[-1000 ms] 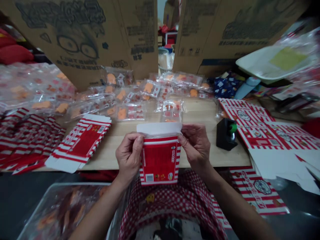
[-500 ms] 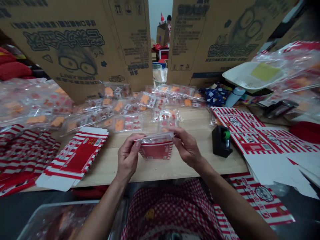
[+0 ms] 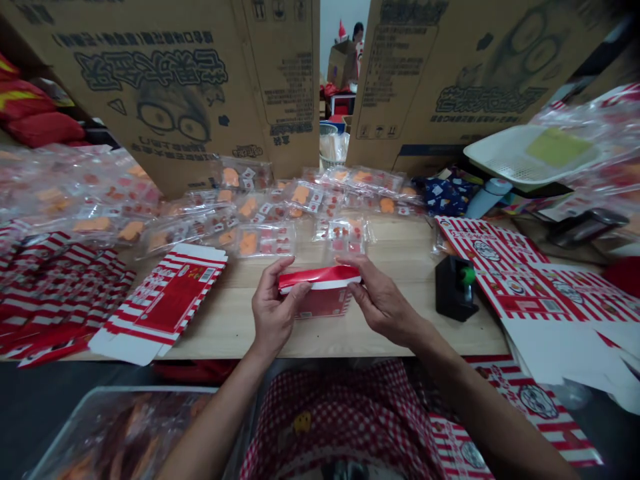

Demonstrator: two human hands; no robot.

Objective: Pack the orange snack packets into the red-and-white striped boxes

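Observation:
I hold a small red-and-white striped carton (image 3: 323, 293) over the near edge of the wooden table (image 3: 400, 253). My left hand (image 3: 274, 308) grips its left end, thumb on the folded red top flap. My right hand (image 3: 381, 301) pinches its right end. The carton stands upright with its top flap folded down across the opening. A pile of flat striped cartons (image 3: 165, 300) lies to the left of my left hand.
Clear packets with orange pieces (image 3: 260, 220) cover the table's back and left. A black tape dispenser (image 3: 454, 288) sits right of my hands, beside flat printed sheets (image 3: 530, 280). Large cardboard boxes (image 3: 200, 87) wall the back. A white basket (image 3: 525, 157) is at right, a clear bin (image 3: 120, 433) at lower left.
The carton went from held up facing me, white flap open, to low over the table with the flap folded shut. Both hands stayed on its ends.

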